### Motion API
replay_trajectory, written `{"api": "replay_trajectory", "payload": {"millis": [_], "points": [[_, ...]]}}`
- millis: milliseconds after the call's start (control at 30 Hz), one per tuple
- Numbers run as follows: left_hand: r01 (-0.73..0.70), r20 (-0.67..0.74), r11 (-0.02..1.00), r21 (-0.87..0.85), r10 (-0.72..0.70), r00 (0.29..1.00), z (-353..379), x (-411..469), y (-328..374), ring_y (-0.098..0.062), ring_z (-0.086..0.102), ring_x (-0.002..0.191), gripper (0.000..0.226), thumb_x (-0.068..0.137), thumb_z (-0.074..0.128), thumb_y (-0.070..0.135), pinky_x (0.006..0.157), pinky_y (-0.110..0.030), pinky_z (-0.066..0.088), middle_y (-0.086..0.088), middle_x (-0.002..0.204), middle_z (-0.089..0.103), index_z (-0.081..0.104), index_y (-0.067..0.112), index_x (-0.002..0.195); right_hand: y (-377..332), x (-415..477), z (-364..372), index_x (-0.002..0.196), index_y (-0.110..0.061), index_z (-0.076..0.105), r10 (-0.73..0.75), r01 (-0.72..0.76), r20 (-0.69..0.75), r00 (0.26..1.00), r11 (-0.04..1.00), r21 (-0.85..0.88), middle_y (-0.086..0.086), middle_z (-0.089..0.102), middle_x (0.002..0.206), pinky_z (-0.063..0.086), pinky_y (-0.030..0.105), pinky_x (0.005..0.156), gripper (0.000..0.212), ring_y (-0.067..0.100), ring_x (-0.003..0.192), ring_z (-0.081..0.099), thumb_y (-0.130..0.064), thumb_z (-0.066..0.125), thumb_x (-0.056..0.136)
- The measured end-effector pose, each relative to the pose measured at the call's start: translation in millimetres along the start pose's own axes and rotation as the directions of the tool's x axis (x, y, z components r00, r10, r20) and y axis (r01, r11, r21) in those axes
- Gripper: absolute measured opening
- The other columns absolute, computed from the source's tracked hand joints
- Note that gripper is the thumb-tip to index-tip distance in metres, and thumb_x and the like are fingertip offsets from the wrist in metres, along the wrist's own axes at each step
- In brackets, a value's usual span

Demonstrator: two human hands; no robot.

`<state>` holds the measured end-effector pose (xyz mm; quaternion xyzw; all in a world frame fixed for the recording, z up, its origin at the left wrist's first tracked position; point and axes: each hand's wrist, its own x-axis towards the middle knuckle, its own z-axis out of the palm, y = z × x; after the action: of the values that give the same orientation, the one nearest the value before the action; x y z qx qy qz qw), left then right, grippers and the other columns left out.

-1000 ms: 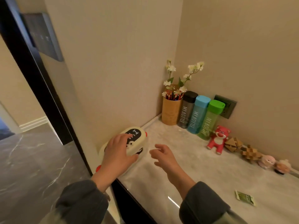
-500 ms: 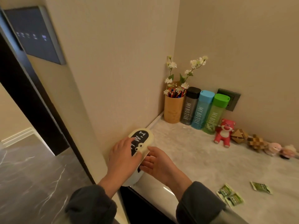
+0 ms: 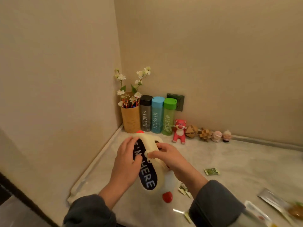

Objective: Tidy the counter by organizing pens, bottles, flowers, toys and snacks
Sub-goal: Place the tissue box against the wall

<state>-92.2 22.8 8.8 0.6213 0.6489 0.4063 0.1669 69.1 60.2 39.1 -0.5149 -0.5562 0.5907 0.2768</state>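
Note:
I hold a cream toy container (image 3: pixel 157 171) with a black "I'M HERE" label and red knobs above the marble counter (image 3: pixel 246 163). My left hand (image 3: pixel 127 163) grips its left side, fingers curled over the label. My right hand (image 3: pixel 168 157) grips its right side, thumb on a small white knob. In the back corner stand a tan holder (image 3: pixel 130 119) with pens and white flowers (image 3: pixel 137 82), then three bottles: black (image 3: pixel 145 113), blue (image 3: pixel 157 114), green (image 3: pixel 168 116). A pink bear (image 3: pixel 179 131), two wooden puzzles (image 3: pixel 191 131) and two small figurines (image 3: pixel 216 136) line the back wall.
Green snack packets lie on the counter, one (image 3: pixel 211 171) to the right of my hands and others (image 3: pixel 184 190) nearer me. More wrappers (image 3: pixel 272 200) sit at the lower right. A wall socket (image 3: pixel 177 102) is behind the green bottle. Walls close the left and back sides.
The cream container came from the counter's left edge to over the counter. My right hand, empty a second ago, now grips it. The view swung right, showing more snack packets.

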Motion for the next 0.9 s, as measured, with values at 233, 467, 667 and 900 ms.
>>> {"api": "replay_trajectory", "payload": {"millis": [233,467,667,900], "points": [[-0.139,0.148,0.984,-0.114,0.155,0.977,105.8,9.3,86.7,-0.005,0.019,0.139,0.074,0.086,0.059,0.021,0.112,-0.031,0.029,0.022,0.15,0.013,0.02,0.045,0.145,12.9,-43.3,-135.9,0.136,-0.021,0.048,-0.052,-0.046,-0.232,0.971,0.918,-0.395,0.002,0.06,0.123,0.056,0.037,0.088,0.083,0.018,0.102,0.063,-0.029,0.085,0.062],[-0.136,0.27,0.977,-0.164,0.177,0.946,211.9,0.5,167.9,-0.006,0.019,0.138,0.068,0.085,0.058,0.021,0.111,-0.026,0.026,0.02,0.152,0.013,0.026,0.035,0.143,48.3,-76.1,-260.8,0.136,-0.031,0.048,-0.126,-0.075,-0.251,0.96,0.747,-0.661,-0.006,0.059,0.114,0.052,0.023,0.073,0.077,0.008,0.088,0.06,-0.034,0.074,0.064],[-0.13,0.37,0.987,-0.091,0.155,0.916,289.5,-8.1,206.8,-0.007,0.021,0.137,0.063,0.088,0.056,0.025,0.108,-0.022,0.024,0.013,0.152,0.017,0.027,0.032,0.144,86.1,-78.8,-342.5,0.137,-0.034,0.047,-0.139,-0.115,-0.222,0.965,0.537,-0.836,-0.007,0.054,0.133,0.042,0.031,0.097,0.074,0.016,0.118,0.053,-0.028,0.068,0.066],[-0.103,0.448,0.994,-0.031,0.106,0.888,346.4,-4.2,232.2,-0.009,0.023,0.139,0.062,0.09,0.054,0.029,0.107,-0.021,0.025,0.009,0.155,0.018,0.028,0.032,0.146,119.1,-62.7,-399.8,0.137,-0.038,0.045,-0.125,-0.101,-0.18,0.976,0.471,-0.876,-0.007,0.054,0.128,0.032,0.029,0.096,0.075,0.017,0.118,0.051,-0.033,0.066,0.064]]}}
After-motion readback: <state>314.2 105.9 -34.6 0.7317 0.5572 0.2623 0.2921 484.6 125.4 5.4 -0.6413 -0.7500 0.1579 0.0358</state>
